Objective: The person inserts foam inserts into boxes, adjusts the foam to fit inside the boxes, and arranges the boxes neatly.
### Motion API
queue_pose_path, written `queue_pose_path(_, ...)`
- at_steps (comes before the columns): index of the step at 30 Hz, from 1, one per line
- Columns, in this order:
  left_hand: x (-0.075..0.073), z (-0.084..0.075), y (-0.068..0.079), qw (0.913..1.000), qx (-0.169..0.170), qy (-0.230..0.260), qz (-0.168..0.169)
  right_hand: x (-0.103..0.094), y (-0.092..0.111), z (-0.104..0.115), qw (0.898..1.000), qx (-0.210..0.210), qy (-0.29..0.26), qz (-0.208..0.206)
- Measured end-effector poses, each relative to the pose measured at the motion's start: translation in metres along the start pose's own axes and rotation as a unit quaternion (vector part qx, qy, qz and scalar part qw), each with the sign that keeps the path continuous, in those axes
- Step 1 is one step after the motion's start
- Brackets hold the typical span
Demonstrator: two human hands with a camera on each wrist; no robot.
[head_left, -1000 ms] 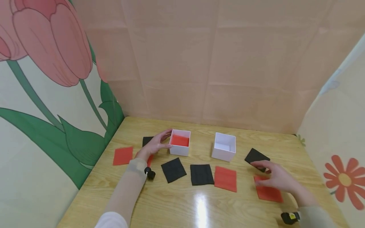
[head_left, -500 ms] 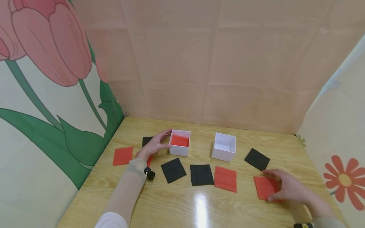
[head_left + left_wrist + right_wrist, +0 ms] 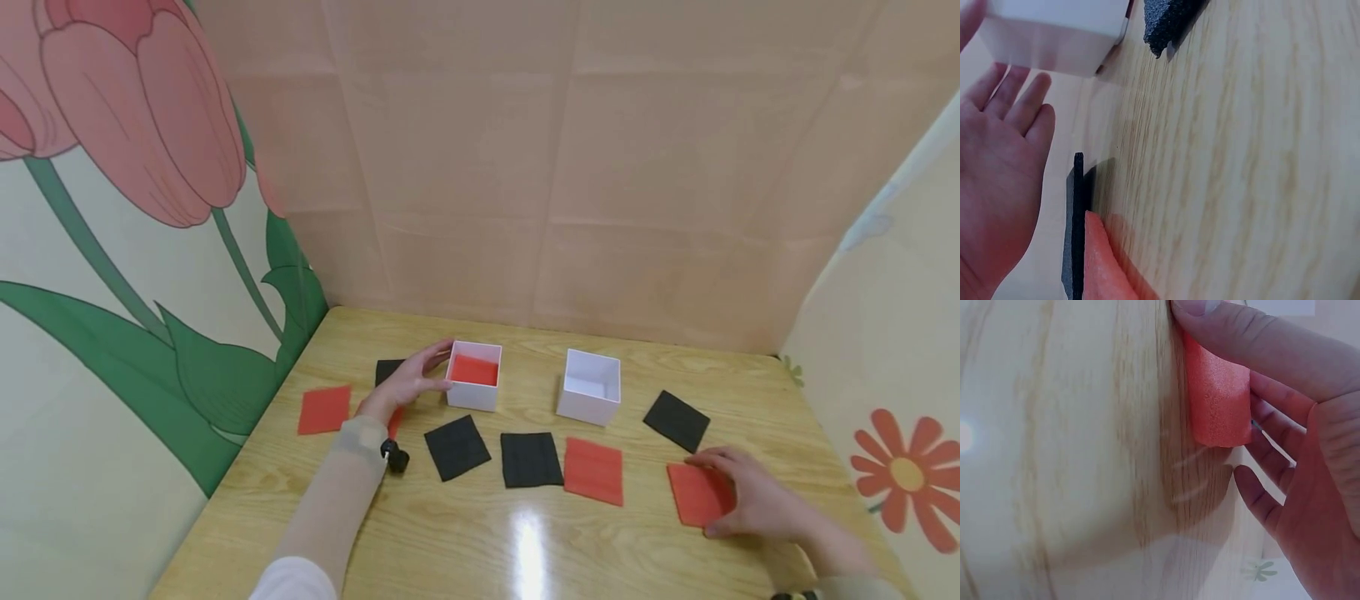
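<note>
In the head view, my left hand (image 3: 408,382) spans the left side of a white box (image 3: 472,397) that has red inside, thumb by its front corner and fingers behind. In the left wrist view its fingers (image 3: 1025,115) reach out nearly straight beside the box (image 3: 1054,40). My right hand (image 3: 761,500) is over the right end of a red foam square (image 3: 697,493) on the table. In the right wrist view the thumb (image 3: 1241,328) lies along one edge of this red foam (image 3: 1219,400), other fingers at the opposite side. That end of the foam looks bowed.
A second white box (image 3: 588,404) stands right of the first. Black squares (image 3: 457,448) (image 3: 531,460) and a red square (image 3: 593,471) lie in front. Another black square (image 3: 677,420) is beyond my right hand. More squares, including a red one (image 3: 324,409), lie at the left.
My right hand has moved back from above the black and red squares, toward the near right, and now grips the red foam square's right end. My left hand stays at the box.
</note>
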State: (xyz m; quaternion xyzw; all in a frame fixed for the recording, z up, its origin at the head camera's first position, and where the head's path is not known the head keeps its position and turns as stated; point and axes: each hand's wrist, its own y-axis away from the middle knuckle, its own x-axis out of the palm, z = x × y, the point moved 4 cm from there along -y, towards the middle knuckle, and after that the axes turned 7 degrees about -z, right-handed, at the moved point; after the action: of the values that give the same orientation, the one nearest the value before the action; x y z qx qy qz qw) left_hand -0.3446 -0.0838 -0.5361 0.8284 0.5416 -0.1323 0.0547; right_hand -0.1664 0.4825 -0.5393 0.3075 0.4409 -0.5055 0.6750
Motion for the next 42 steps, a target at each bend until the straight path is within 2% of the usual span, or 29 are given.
queue_pose_path(19,-0.0006,0.0013,0.0006,1.0,0.001,-0.001,-0.004,0.0018,-0.0015,0.0023,1.0,-0.004,0.02,0.01)
queue_pose_path(33,-0.0009,0.002,0.0,1.0,0.001,0.004,0.0,-0.0013,-0.0023,0.0051,0.999,0.022,0.028,0.018)
queue_pose_path(42,0.0008,0.0034,-0.002,0.9999,0.011,0.009,-0.001,-0.0039,-0.0027,0.0056,1.0,0.012,0.02,-0.002)
